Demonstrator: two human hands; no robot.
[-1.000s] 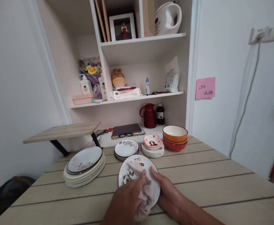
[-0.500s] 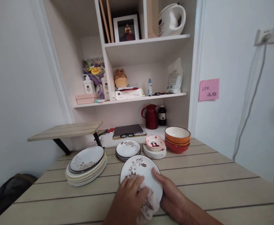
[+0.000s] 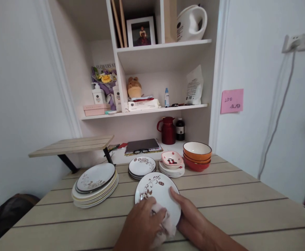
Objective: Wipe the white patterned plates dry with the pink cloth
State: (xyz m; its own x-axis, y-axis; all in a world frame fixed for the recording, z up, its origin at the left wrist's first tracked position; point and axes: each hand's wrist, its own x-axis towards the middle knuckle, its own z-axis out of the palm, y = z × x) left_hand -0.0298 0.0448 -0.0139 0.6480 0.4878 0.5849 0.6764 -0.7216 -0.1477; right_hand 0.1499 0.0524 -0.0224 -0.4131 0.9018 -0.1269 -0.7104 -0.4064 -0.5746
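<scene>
Wiping, apparently: left hand (image 3: 142, 220) clutching a cloth (image 3: 169, 226) against the patterned plate (image 3: 166, 193), right hand (image 3: 191, 217) gripping its edge in front of the middle plate stack (image 3: 142, 166) — further strokes would need a steady hold.

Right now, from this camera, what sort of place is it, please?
Probably a room in a home: a white-framed photograph stands on white built-in shelves, and patterned round white plates are stacked on a pale plank-patterned table.
</scene>
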